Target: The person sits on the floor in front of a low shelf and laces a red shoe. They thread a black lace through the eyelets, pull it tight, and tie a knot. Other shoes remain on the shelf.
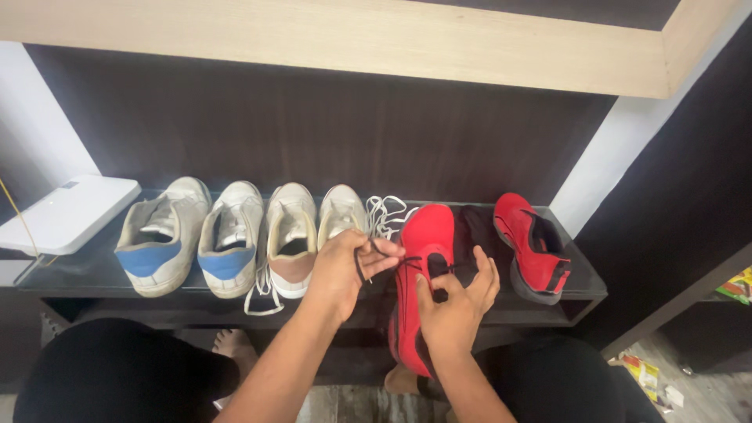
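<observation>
Left hand (345,266): fingers pinched together on a dark lace (368,262), drawn up and to the left of the shoe. Right hand (454,305): fingers closed on the other part of the same lace, resting on the upper of the near red shoe (419,258).

Near red shoe: toe pointing away, heel overhanging the front edge of the low dark shelf (580,301), tilted toward the person.

Second red shoe (536,247): on the shelf to the right, lying at an angle, apart from the first, black lining showing.

Loose white laces (388,213): behind the left hand, beside the red toe.

White shoes with pink heels (291,239): one pair, just left of the hands.

White shoes with blue heels (164,235): one pair, further left.

White flat device (70,211): far left end, partly off the shelf.

Bare feet (235,345): on the floor below the shelf.
</observation>
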